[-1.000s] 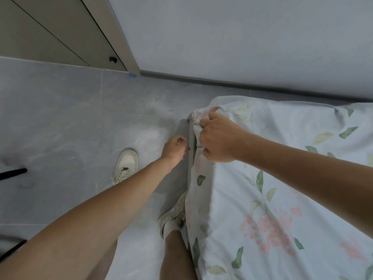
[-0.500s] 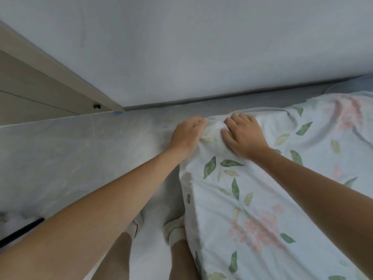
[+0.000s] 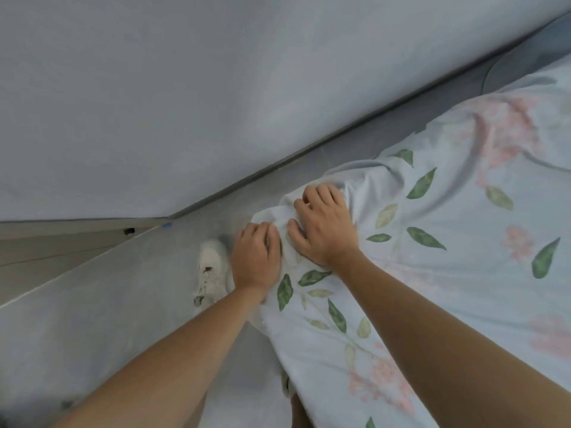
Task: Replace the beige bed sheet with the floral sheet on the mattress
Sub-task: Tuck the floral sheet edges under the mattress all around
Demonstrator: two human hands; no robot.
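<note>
We bunch the soft, light floral sheet (image 3: 432,273) corner between left hand (image 3: 256,257) and right hand (image 3: 324,227), both gripping fabric.

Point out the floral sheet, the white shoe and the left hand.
floral sheet (image 3: 463,288), head view, flat patterned top
white shoe (image 3: 211,267), head view, laced upper
left hand (image 3: 256,257), head view, back of the hand, at the sheet's corner

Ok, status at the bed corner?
Left hand and right hand both gripping bunched floral sheet at the corner. Beige sheet not visible. Nothing in the way.
</note>
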